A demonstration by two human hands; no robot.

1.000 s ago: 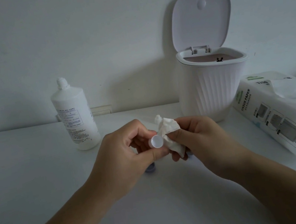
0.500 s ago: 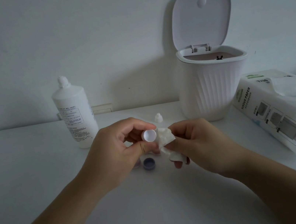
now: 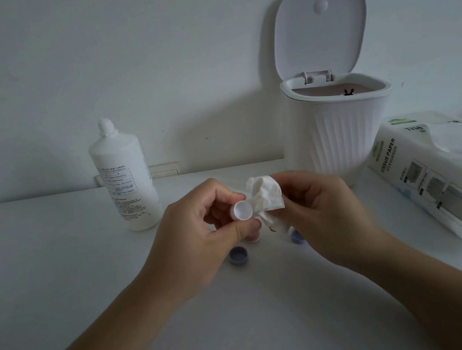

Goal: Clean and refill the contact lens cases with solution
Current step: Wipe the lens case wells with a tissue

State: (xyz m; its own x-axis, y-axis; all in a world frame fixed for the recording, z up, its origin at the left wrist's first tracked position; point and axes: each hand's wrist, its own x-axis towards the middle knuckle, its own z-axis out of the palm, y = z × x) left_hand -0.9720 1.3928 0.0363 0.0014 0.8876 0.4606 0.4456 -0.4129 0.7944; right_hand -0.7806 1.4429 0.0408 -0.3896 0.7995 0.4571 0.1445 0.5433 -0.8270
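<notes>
Cleaning is under way, refilling not begun: left hand pinches a small white cap, right hand grips a crumpled tissue touching it, and the solution bottle stands untouched beyond the left hand.

On the table: bottle back left, bin back right, tissue pack right of bin. Between them, hands with cup left of tissue; cap beneath.
</notes>
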